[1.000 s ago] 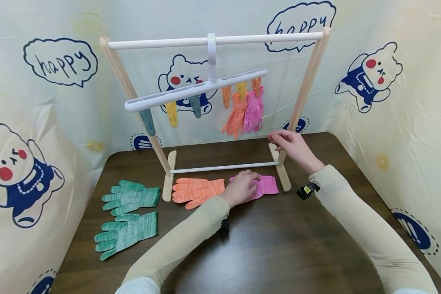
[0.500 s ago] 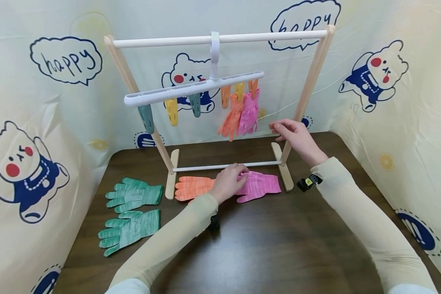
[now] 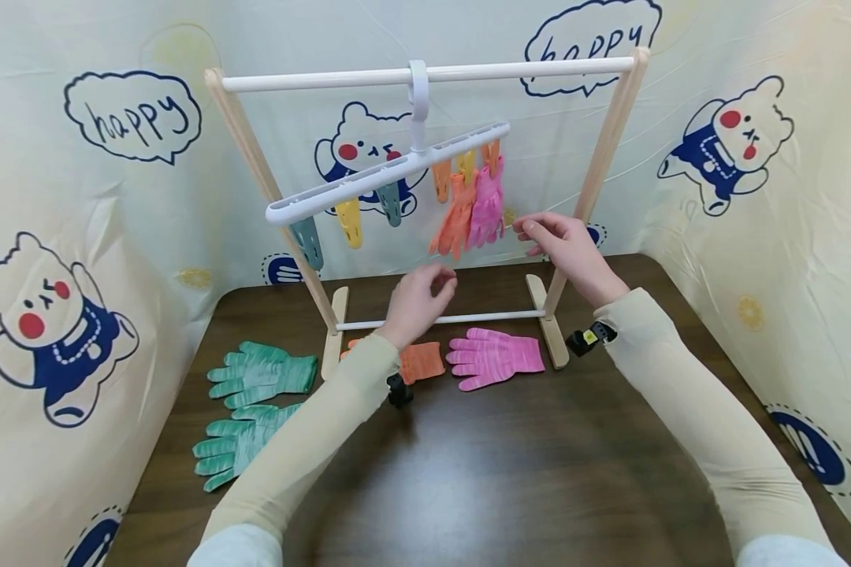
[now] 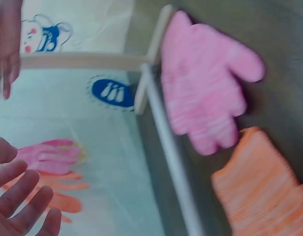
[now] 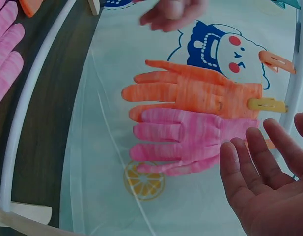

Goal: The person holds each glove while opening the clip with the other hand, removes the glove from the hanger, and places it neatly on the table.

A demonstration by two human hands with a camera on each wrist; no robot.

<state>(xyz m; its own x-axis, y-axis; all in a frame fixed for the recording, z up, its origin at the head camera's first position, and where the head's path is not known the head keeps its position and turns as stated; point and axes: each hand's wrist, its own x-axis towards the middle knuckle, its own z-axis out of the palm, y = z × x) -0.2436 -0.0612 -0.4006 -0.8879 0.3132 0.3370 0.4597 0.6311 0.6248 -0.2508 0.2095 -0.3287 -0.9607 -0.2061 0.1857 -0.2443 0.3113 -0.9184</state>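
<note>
Head view, pink hanging glove (image 3: 488,206): pegged by its cuff with an orange clip (image 3: 492,150), under the right end of the hanger (image 3: 340,190); pointing fingers downward, overlapping its neighbour.
Orange hanging glove (image 3: 458,216): held by a yellow clip (image 3: 466,164), just left of the pink one.
Right hand (image 3: 566,250): raised near the hanging pink glove, with a visible gap between; loosely bent at the fingers, palm uncovered in the right wrist view, gripping nothing.
Left hand (image 3: 414,303): poised below the hanger, above the rack's lower bar (image 3: 489,318); relaxed and gently curled, fingers apart in the left wrist view, holding nothing.
Other clips: one orange (image 3: 441,181), one yellow (image 3: 350,223), two blue-grey (image 3: 390,203), all without gloves.
Rack (image 3: 613,134): standing on the table (image 3: 510,480), bearing the hanger by its hook.
Table gloves: pink (image 3: 499,359) lying flat at right; orange (image 3: 423,362) partly hidden by the left arm; two green (image 3: 261,374) at left, the nearer partly covered by the left sleeve (image 3: 312,441).
Backdrop (image 3: 823,236): pale cloth printed with bears and "happy" bubbles.
</note>
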